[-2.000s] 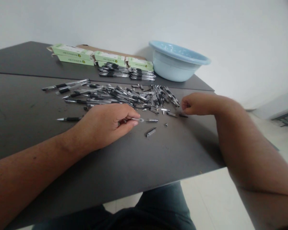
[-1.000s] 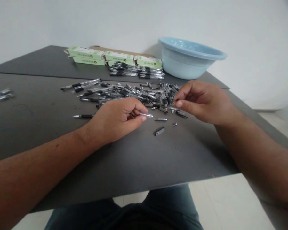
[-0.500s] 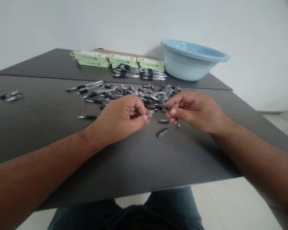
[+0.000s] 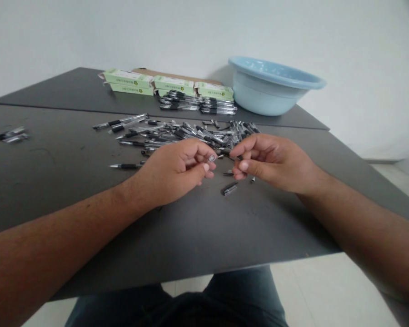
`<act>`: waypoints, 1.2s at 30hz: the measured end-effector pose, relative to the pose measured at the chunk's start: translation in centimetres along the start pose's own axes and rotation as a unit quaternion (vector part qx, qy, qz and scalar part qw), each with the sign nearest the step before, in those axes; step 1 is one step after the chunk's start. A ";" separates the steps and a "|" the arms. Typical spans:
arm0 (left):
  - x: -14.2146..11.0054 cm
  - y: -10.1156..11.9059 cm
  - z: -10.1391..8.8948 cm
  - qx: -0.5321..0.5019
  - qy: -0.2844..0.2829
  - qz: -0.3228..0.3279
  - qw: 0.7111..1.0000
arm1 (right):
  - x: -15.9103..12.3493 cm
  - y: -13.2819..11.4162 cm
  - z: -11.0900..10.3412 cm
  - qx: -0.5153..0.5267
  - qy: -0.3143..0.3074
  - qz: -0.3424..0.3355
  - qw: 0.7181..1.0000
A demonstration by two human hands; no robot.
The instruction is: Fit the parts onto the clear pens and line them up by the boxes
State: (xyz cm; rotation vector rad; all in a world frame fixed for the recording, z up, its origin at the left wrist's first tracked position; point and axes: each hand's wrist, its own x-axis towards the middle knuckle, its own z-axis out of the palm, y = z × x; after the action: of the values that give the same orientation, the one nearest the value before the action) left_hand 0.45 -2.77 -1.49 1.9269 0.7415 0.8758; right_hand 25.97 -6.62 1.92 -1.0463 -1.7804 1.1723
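Observation:
My left hand (image 4: pixel 182 170) is closed, pinching a small clear plastic pen part (image 4: pixel 211 158) between thumb and forefinger; its round end faces me. Across a small gap, my right hand (image 4: pixel 271 161) is closed in a pinch on a small dark pen part (image 4: pixel 239 157), mostly hidden by the fingers. Beneath and between the hands lie a clear and black pen cap (image 4: pixel 230 188) and a tiny light-coloured piece (image 4: pixel 252 180). Behind them spreads a loose pile of pens and pen parts (image 4: pixel 187 131). One pen (image 4: pixel 125 166) rests to the left of my left hand.
Green and white boxes (image 4: pixel 129 81) are stacked at the back, with bundled pens (image 4: pixel 180 101) in front. A light blue basin (image 4: pixel 269 93) stands back right. Several pen caps (image 4: pixel 12 135) lie far left on the dark table (image 4: pixel 197 245).
The clear part in my left hand has turned so that its round end shows. My right hand has shifted slightly, and its dark part is now more covered by the fingers.

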 end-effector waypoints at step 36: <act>0.1 1.7 0.4 0.122 0.016 0.029 0.992 | -0.4 0.6 3.1 -0.168 0.114 -0.100 0.974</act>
State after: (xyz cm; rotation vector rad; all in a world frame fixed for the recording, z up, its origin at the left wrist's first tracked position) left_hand 1.15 -3.65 -0.09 2.1626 0.8495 0.8868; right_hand 23.49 -7.84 0.37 -1.1110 -1.8863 0.6142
